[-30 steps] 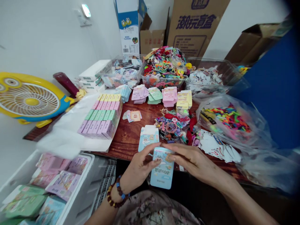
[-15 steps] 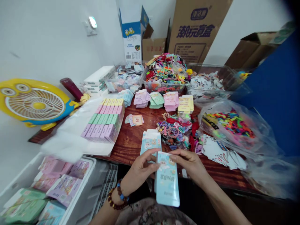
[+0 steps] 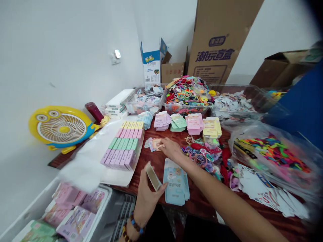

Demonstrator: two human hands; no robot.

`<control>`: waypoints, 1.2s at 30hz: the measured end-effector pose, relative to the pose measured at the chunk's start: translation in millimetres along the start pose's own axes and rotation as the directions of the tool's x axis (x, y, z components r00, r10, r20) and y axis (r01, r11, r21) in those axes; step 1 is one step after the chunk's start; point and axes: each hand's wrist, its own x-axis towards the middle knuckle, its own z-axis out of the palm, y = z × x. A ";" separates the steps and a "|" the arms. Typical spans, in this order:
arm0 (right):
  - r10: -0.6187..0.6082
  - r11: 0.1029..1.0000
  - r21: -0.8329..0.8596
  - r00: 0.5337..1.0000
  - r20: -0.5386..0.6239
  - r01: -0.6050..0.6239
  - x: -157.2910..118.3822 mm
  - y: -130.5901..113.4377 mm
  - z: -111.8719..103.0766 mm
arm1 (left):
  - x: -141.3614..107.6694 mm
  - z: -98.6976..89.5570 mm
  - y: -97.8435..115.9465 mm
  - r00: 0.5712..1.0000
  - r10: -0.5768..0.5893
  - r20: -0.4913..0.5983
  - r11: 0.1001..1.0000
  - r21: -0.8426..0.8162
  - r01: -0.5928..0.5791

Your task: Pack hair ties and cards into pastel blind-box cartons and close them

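Head view: the left hand (image 3: 148,198) pinches a slim card box (image 3: 153,176), light and stiff, by its edges, while the open right hand (image 3: 171,150) seems to touch the small cards (image 3: 153,144).

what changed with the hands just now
The right hand let go of the blue packet, now lying on the table, and reached forward to the small printed cards. The left hand moved back and down, holding a small flat card on edge. The rows of pastel boxes stayed put.

Glossy plastic pouches (image 3: 175,183), varnished wood tabletop (image 3: 156,161)
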 end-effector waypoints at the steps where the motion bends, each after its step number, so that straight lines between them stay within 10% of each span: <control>1: 0.014 0.999 -0.045 1.000 0.016 -0.013 17.6 1.9 -1.3 | 0.0 -1.7 -3.4 0.999 -0.023 0.025 1.000 0.021 0.023; 6: 0.101 0.988 -0.128 0.989 0.107 -0.087 61.9 7.5 3.4 | -6.0 -4.2 -15.7 0.991 -0.118 0.068 0.991 0.071 0.113; 13: 0.073 0.996 0.058 0.996 -0.047 -0.070 46.9 17.9 -2.2 | -3.3 -3.0 -7.4 0.982 -0.140 0.130 0.988 0.080 0.130; 18: 0.127 0.926 0.371 0.981 -0.147 -0.064 -3.4 25.2 -25.5 | 6.2 -1.4 -2.7 0.995 -0.085 0.050 0.972 0.223 0.072; 23: 0.089 0.610 0.767 0.944 -0.319 0.201 -90.3 23.6 -39.9 | 7.2 8.6 -2.2 0.998 0.024 0.059 0.935 0.352 -0.043; 30: -0.033 0.938 0.320 0.955 -0.294 0.130 -150.3 26.0 -30.6 | -3.7 30.4 7.5 0.983 0.105 0.153 0.887 0.433 -0.162; 36: -0.048 0.925 0.344 0.945 -0.323 0.165 -188.6 60.8 -51.0 | -9.2 32.5 11.8 0.967 0.093 0.235 0.927 0.335 -0.170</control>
